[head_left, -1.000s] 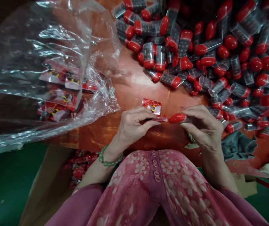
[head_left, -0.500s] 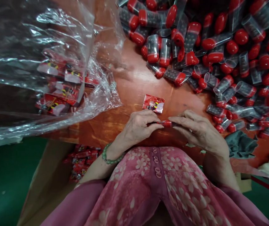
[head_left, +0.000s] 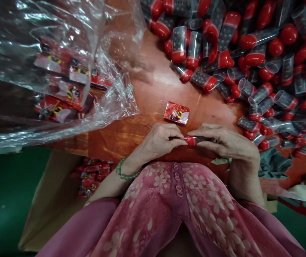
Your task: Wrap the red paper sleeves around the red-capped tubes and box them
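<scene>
Between my two hands, close to the table's near edge, lies a slim red-and-dark plastic tube point(head_left: 191, 140). My left hand point(head_left: 163, 139) pinches its left end between thumb and fingers. The dark right part sits in the closed fingers of my right hand point(head_left: 218, 141), thumb below. My fingers hide both ends of the tube. Just beyond the hands, a small flat red printed packet point(head_left: 177, 112) rests on the table, untouched.
A large heap of clear tubes with red caps point(head_left: 249, 64) covers the right and back. On the left, a clear plastic bag point(head_left: 115, 96) holds several red packets. Below the left edge stands a cardboard box point(head_left: 45, 200) with red packets; a dark cloth point(head_left: 273, 162) lies right.
My right hand has closed further around the tube's dark part, more of which now shows between the fingers. The left hand keeps its pinch. The view has shifted slightly.
</scene>
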A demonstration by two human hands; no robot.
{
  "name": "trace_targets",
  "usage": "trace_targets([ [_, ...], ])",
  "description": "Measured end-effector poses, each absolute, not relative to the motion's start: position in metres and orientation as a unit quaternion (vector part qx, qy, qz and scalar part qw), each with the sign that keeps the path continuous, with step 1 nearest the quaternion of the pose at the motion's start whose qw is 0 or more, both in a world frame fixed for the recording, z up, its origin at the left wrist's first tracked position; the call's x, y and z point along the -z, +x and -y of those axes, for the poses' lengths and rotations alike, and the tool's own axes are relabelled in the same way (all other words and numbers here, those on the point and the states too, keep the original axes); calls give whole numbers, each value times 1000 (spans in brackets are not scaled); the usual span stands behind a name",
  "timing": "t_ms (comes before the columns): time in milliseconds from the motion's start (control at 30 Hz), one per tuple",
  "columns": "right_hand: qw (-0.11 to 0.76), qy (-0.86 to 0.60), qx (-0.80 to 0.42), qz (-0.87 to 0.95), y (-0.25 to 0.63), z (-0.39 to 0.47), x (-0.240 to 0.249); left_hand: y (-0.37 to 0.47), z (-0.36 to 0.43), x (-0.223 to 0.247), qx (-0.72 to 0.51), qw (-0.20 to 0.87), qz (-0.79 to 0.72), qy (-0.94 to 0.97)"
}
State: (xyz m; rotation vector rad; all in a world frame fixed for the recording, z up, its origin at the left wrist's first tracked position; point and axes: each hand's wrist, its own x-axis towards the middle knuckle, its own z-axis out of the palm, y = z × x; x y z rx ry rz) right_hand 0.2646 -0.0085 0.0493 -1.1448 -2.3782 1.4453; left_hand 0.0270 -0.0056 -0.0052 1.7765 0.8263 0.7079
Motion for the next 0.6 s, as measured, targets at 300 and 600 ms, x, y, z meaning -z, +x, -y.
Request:
trace_targets([
  [300,100,-367,-495,781,259,6,-53,18,-1,4,-246,570,-336,709],
  [600,94,-370,-508,772,270,7,-48,16,-3,9,-239,632,-309,669],
])
